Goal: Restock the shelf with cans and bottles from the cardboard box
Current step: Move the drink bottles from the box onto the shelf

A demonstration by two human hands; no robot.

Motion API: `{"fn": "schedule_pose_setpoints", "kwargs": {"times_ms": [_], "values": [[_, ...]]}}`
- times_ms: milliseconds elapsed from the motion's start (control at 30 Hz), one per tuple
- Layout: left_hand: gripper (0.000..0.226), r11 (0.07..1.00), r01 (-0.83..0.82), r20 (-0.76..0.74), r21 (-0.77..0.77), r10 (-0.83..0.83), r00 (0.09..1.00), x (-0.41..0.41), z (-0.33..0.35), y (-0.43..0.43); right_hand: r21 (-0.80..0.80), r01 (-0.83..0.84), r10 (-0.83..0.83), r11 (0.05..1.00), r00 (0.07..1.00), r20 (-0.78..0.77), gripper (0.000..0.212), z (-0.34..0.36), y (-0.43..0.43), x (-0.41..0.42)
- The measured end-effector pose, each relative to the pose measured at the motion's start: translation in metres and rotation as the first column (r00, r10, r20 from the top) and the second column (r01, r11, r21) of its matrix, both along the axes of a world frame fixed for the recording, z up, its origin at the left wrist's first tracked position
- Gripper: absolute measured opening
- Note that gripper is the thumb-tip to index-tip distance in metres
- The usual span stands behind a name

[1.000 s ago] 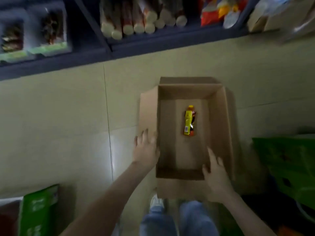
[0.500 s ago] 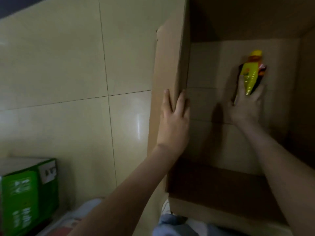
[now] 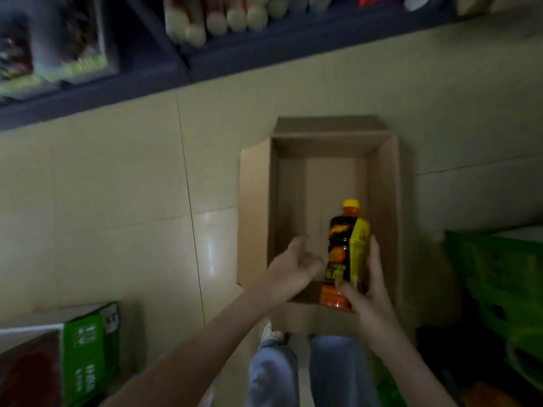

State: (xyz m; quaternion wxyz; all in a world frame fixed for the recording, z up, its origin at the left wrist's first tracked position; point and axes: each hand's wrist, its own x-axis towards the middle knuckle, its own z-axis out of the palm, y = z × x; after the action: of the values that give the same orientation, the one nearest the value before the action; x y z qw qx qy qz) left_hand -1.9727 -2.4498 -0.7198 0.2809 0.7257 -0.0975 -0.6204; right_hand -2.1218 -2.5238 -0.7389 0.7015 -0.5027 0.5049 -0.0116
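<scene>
1. Floor (image 3: 102, 186): pale beige tiles w/ thin dark joints. They are glossy, and a soft streak of light lies on one tile just left of the box.
2. Room: dim light, and the far part of the view is blurred.
3. Shelf (image 3: 293, 42): a dark blue unit that runs across the top of the view, w/ its lowest board near the floor. A row of bottles w/ pale caps (image 3: 235, 20) lies on it, caps toward the camera. At the left stand packs (image 3: 58, 48) too blurred to name.
4. Cardboard box (image 3: 254, 207): it stands on the floor in front of the shelf, open on top, flaps folded outward. Its near end is just in front of the person's jeans (image 3: 273, 374) and white shoe (image 3: 271, 333).
5. Bottle (image 3: 342, 248): yellow cap, orange drink, dark and yellow label. It is held above the near end of the box, cap pointing toward the shelf.
6. Right hand (image 3: 367, 289): grips the lower half of the bottle, thumb across the front, fingers along the right side.
7. Left hand (image 3: 293, 265): holds nothing, fingers loose and slightly bent, palm turned to the bottle, just beside it. It is blurred, so I cannot tell if it touches.
8. Sides: a green carton (image 3: 85, 348) at bottom left and a green crate (image 3: 499, 274) at the right, both on the floor.
</scene>
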Motion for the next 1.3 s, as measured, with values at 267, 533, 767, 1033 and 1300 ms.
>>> {"fn": "schedule_pose_setpoints", "kwargs": {"times_ms": [267,533,767,1033,1300], "values": [[0.051,0.912,0.090,-0.103,-0.401,-0.142,0.984,-0.037,0.231,-0.032,-0.274,0.081,-0.018,0.958,0.974,0.226,0.097,0.245,0.015,-0.049],[0.089,0.606,0.437,0.142,-0.665,-0.471,0.870,-0.139,0.434,-0.029,-0.528,0.359,-0.196,0.770,0.920,0.341,0.101,0.453,0.056,-0.160],[0.083,0.171,0.647,0.494,-0.743,-0.512,0.703,-0.268,0.568,0.028,-0.631,0.560,-0.236,0.537,0.818,0.524,0.104,0.561,0.148,-0.300],[0.084,-0.219,0.641,0.670,-0.736,-0.374,0.641,-0.488,0.636,0.151,-0.789,0.513,-0.306,0.338,0.853,0.423,0.114,0.642,0.287,-0.506],[0.084,-0.428,0.569,0.711,-0.702,-0.376,0.594,-0.640,0.693,0.210,-0.905,0.425,-0.599,-0.010,0.722,0.345,0.127,0.703,0.368,-0.637]]}}
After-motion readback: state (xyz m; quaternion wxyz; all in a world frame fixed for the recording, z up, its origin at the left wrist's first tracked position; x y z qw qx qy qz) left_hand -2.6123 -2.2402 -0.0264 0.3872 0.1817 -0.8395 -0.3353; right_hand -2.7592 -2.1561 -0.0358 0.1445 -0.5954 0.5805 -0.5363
